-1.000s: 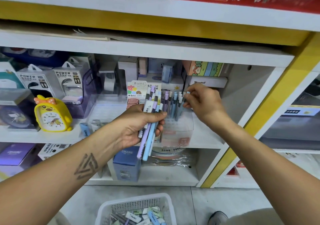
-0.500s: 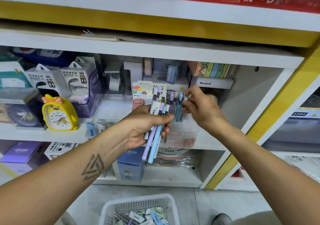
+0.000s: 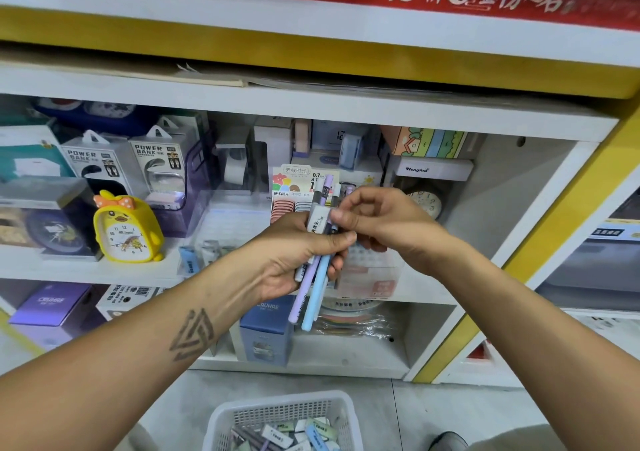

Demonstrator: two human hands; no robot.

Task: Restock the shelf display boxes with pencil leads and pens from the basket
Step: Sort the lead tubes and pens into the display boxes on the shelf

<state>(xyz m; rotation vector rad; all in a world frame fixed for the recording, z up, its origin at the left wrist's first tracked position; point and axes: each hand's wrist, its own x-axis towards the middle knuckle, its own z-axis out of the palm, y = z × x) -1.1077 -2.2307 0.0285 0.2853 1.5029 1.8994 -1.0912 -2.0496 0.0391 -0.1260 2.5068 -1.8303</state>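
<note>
i see left hand (image 3: 298, 260) gripping the bundle of pastel lilac and blue plastic pens (image 3: 313, 287), long axes near upright, right hand (image 3: 377, 222) pinching one top, clear display box (image 3: 374, 274) just behind.

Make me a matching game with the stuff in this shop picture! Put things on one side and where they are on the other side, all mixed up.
Things:
1. bundle of pens
2. duck alarm clock
3. white basket
4. blue Cruhre box

Places:
A. on the floor, in front of the shelves
B. gripped in the left hand
C. on the bottom shelf, below the hands
D. on the middle shelf, to the left of the hands

Pairs: 1-B, 2-D, 3-A, 4-C
</note>
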